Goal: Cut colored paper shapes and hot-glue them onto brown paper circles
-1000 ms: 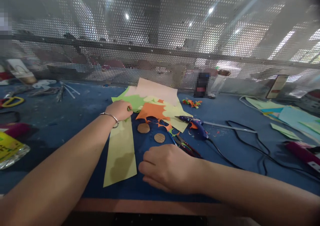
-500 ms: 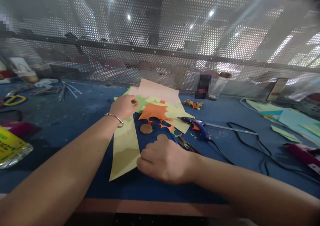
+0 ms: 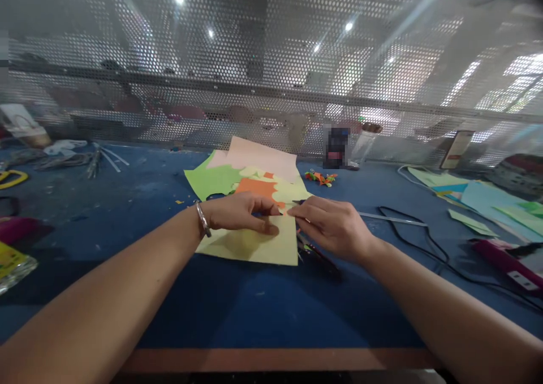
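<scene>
A pale yellow sheet of paper lies in front of me at mid-table. Over its upper part is my left hand, with thumb and fingers apart and a silver bangle at the wrist. My right hand pinches at the sheet's upper right edge, its fingertips close to those of my left. Behind my hands, orange paper with scalloped cut-outs overlaps other sheets, including light green paper and pale pink paper. Scissors lie partly hidden below my right hand. My right hand mostly covers the glue gun.
A clear glue stick and black cord lie to the right, near a magenta tool. Small paper scraps sit farther back. Coloured papers lie at far right. A perforated metal screen borders the table's back.
The pale yellow sheet has moved rightward and turned, now covering the round brown discs. My left hand came right and nearer; my right hand rose from the near table to the sheet's edge.
</scene>
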Motion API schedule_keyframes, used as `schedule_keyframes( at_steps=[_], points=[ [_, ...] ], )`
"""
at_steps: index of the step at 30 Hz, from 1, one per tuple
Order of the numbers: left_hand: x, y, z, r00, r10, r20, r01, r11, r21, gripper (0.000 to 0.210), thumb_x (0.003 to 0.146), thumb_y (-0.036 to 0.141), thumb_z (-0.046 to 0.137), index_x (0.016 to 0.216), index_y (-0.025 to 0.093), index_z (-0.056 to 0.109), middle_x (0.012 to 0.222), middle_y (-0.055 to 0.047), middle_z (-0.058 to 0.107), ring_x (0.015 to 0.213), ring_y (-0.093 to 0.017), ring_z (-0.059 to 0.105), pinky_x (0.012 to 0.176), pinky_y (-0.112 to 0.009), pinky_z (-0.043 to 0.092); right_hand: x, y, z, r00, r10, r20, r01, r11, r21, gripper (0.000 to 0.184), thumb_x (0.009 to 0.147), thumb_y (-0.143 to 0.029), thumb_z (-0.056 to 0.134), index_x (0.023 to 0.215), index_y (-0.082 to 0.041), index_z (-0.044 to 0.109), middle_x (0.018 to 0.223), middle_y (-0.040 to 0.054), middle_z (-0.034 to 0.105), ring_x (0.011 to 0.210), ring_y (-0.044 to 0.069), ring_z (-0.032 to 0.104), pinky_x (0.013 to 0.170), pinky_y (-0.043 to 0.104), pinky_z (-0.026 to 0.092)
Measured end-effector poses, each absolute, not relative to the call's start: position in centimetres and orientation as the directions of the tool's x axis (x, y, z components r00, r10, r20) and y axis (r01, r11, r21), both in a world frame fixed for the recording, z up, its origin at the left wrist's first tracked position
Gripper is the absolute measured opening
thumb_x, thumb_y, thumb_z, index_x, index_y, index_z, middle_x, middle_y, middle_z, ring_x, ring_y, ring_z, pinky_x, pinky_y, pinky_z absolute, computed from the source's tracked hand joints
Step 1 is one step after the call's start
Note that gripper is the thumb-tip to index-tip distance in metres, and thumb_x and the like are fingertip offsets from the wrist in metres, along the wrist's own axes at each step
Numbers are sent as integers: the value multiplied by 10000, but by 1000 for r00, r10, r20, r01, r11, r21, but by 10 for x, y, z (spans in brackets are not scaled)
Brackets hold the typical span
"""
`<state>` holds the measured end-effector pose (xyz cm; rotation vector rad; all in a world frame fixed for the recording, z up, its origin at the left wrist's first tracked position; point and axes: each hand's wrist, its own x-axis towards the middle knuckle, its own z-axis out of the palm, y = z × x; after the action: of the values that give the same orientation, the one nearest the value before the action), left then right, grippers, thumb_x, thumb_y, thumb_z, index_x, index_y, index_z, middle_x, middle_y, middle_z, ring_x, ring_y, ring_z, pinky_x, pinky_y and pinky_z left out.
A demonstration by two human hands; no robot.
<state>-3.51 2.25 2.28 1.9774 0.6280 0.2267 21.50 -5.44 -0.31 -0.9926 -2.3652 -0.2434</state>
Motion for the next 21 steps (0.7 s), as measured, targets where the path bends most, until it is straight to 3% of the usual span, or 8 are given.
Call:
schedule_keyframes(
  at_steps=[4, 9, 13, 21],
  points=[
    [-42, 29, 29, 781, 624, -18, 358, -425, 831, 223, 802, 385, 720, 760, 195, 613, 751, 2, 602, 684, -143, 559, 620, -256, 439, 215, -55, 4, -500, 811, 303, 833, 546, -87, 190, 970, -289, 537, 947, -192, 698, 893, 54, 714, 761, 171, 635, 653, 275, 407],
    [-50, 33, 32, 643, 763, 70, 408, -419, 811, 186, 770, 358, 661, 750, 200, 564, 736, 1, 585, 656, -142, 544, 605, -267, 438, 209, -62, 8, -438, 898, 47, 890, 440, -118, 210, 930, -395, 609, 868, -204, 672, 818, 40, 708, 708, 178, 603, 594, 284, 317],
    [-47, 31, 27, 661, 746, 84, 355, -410, 840, 162, 795, 347, 646, 853, 195, 647, 796, -10, 627, 679, -143, 555, 623, -265, 436, 211, -68, 7, -411, 910, -46, 904, 400, -151, 130, 868, -343, 670, 846, -217, 645, 783, 18, 696, 689, 172, 598, 570, 281, 282],
    [-40, 28, 23, 619, 767, 171, 258, -403, 878, 251, 795, 369, 743, 754, 163, 605, 705, 29, 519, 631, -103, 471, 590, -227, 368, 217, -70, 16, -409, 900, -152, 912, 396, -106, 86, 759, -216, 606, 691, -191, 561, 812, 38, 640, 685, 157, 546, 579, 278, 283]
  ],
)
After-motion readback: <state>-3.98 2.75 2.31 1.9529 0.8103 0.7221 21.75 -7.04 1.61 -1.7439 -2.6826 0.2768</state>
